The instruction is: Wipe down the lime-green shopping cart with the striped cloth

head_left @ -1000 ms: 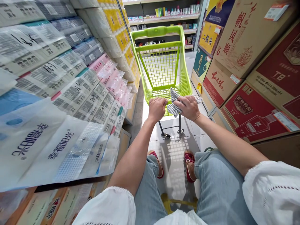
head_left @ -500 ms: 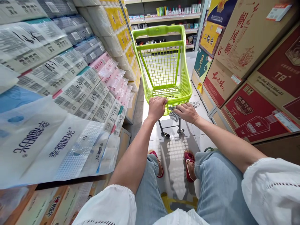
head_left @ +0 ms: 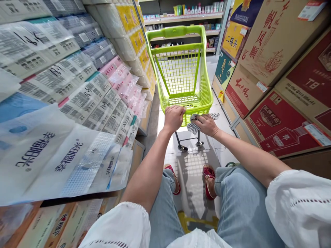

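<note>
A bright green plastic shopping cart (head_left: 207,82) stands upright before me in the aisle, its basket showing bare grid walls and floor. My left hand (head_left: 174,117) has its fingers wrapped over the cart's near rim. Just to the right, my right hand (head_left: 207,124) is closed on a grey-and-white striped cloth (head_left: 192,128), pressed against the same rim. One end of the cloth sticks out beyond the fingers to the right. The fingertips of both hands are partly hidden.
Plastic-wrapped tissue packs (head_left: 77,151) are stacked close on my left. Cardboard liquor cartons (head_left: 269,117) line the right side. Shelves with bottles (head_left: 191,15) stand behind the cart. Part of a yellow stool (head_left: 183,220) shows beneath me, between my legs.
My right hand and the cloth have shifted slightly to the right along the rim. My left hand keeps its hold on the cart.
</note>
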A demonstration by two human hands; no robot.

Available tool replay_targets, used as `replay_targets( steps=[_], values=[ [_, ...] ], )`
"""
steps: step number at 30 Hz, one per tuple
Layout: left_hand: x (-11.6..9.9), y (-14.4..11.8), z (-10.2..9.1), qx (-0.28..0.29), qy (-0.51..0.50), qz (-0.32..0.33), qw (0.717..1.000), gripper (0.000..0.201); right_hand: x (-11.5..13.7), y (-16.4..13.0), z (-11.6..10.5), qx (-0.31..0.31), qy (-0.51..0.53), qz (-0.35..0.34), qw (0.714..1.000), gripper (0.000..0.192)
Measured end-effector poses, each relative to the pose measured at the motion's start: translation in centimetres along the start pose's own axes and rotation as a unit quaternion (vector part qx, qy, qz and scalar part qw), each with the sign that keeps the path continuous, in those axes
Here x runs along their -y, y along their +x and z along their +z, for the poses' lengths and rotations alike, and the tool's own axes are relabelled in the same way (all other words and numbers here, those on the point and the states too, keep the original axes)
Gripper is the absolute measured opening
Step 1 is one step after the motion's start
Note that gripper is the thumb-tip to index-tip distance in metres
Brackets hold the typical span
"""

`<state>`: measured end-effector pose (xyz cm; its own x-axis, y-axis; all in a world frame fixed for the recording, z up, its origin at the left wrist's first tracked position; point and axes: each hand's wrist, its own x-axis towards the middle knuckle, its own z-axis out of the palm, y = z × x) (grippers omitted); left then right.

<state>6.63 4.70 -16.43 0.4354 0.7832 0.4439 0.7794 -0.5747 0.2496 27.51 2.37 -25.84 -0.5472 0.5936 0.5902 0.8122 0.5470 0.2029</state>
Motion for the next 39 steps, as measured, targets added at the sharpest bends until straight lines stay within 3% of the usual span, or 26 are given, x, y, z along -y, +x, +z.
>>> replay_targets(
  steps=[3, 6, 10, 16, 21, 24, 27, 30, 35, 39],
  values=[
    [0.1, -0.1, 0.0, -0.004, 0.001, 0.002, 1.0, 0.025, 0.1, -1.5, 1.3, 0.043, 0.014, -0.026, 0.999, 0.028],
    [0.3, -0.2, 0.0, -0.007, 0.001, 0.006, 1.0, 0.023, 0.0, -1.7, 1.3, 0.055, 0.021, -0.035, 0.998, 0.026],
    [0.5, -0.2, 0.0, -0.009, -0.001, 0.004, 1.0, 0.023, -0.4, 0.2, -1.1, 0.003, -0.002, -0.028, 1.0, 0.027],
    [0.3, -0.1, -0.2, -0.002, 0.002, -0.003, 1.0, 0.02, -0.2, 3.5, -4.8, -0.07, 0.005, 0.072, 0.995, 0.031],
    [0.4, -0.1, 0.0, -0.005, 0.0, 0.001, 1.0, 0.02, 0.1, 2.2, -2.3, -0.058, 0.002, 0.049, 0.997, 0.028],
    [0.5, -0.1, 0.0, -0.009, 0.0, 0.002, 1.0, 0.022, 0.1, 0.6, -0.4, -0.003, -0.006, 0.008, 1.0, 0.029],
    [0.5, -0.1, -0.2, -0.004, 0.001, 0.0, 1.0, 0.023, -0.2, -0.5, -0.2, 0.059, -0.001, -0.022, 0.998, 0.029],
    [0.4, -0.2, -0.3, -0.002, 0.002, 0.001, 1.0, 0.023, -0.6, -0.3, -2.1, 0.044, 0.013, -0.004, 0.999, 0.033],
    [0.1, -0.2, 0.0, -0.013, 0.006, -0.01, 1.0, 0.021, 0.4, 3.4, -6.5, -0.081, 0.034, 0.111, 0.99, 0.042],
    [-0.1, -0.1, 0.4, -0.02, 0.006, -0.013, 1.0, 0.017, 1.8, 6.4, -7.0, -0.071, 0.034, 0.144, 0.986, 0.046]
  ],
)
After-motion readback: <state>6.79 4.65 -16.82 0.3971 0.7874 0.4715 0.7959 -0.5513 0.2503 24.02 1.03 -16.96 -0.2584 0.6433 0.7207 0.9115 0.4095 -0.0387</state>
